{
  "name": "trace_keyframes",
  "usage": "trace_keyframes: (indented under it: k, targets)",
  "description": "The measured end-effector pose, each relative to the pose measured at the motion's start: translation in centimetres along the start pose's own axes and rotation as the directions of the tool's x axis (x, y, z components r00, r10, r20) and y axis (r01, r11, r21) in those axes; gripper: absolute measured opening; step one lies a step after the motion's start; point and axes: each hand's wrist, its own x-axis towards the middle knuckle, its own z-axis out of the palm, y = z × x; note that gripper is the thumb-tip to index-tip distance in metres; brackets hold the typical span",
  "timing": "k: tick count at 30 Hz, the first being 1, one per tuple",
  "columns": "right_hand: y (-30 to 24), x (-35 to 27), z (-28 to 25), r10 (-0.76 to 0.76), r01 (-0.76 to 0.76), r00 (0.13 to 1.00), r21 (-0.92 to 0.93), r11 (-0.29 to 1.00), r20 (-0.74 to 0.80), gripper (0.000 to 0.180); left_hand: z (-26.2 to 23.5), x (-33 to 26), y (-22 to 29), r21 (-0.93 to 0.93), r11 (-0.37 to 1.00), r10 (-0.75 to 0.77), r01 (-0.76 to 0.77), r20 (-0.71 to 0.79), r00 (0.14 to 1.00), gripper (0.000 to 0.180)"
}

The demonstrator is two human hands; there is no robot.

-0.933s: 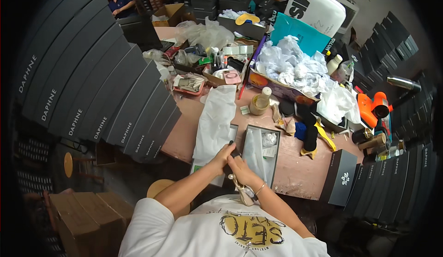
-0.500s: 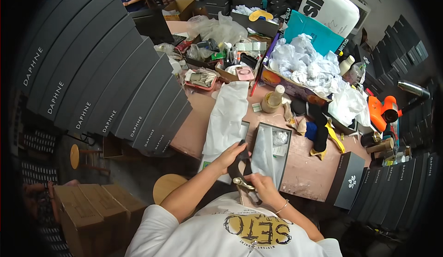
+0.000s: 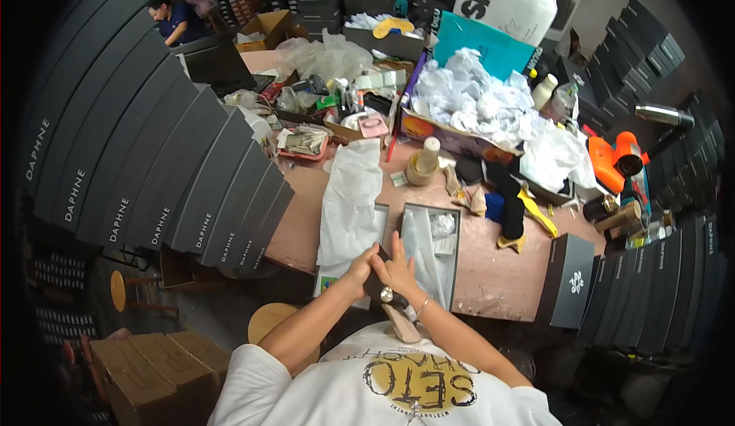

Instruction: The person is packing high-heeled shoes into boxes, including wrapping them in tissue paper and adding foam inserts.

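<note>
Close in front of my body, a black shoe (image 3: 375,286) with a round metal buckle and a beige inside is held between both hands. My left hand (image 3: 358,274) is closed around its far end. My right hand (image 3: 400,275) grips its side by the thumb, with the index finger stretched out; some of its other fingers are hidden. Beyond the hands lies an open grey shoebox (image 3: 457,254) with white tissue, a crumpled paper ball and a small label inside. White tissue paper (image 3: 351,196) hangs over another grey box part (image 3: 382,216) just left of it.
Dark shoeboxes (image 3: 164,166) rise in a tall stack at left; more (image 3: 651,296) stand at right. A bottle (image 3: 423,167), black cloth pieces (image 3: 505,189), a carton of crumpled paper (image 3: 459,131) and an orange heat-gun-like tool (image 3: 605,164) occupy the table. A co-worker (image 3: 178,22) sits far left.
My right hand has shifted from the buckle up the shoe toward my left hand, its index finger now extended. The shoe has turned, showing more beige. The whole view has shifted slightly.
</note>
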Motion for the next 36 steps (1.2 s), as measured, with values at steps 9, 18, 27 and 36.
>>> trace_keyframes:
  k: [9,18,27,36]
  targets:
    - [1.1,-1.6,-0.8,-0.387,0.389,0.921,0.135,0.911,-0.041,0.063,0.1,-0.3,0.9,-0.019,0.999,0.04,-0.039,0.09,0.995,0.037]
    - [-0.1,-8.8,-5.8,-0.19,0.185,0.982,0.374,0.909,-0.025,0.041,0.7,-0.6,1.5,0.026,0.996,0.083,-0.085,0.084,0.993,0.042]
    - [0.5,-3.0,-1.8,-0.163,0.105,0.977,-0.363,0.926,-0.135,0.029,2.9,0.1,1.6,0.255,0.961,0.125,-0.111,-0.04,0.991,0.031]
    - [0.2,-8.9,-5.2,-0.134,0.124,0.99,0.206,0.971,0.037,0.06,4.7,-0.9,2.0,0.302,0.935,0.169,-0.186,0.081,0.982,0.033]
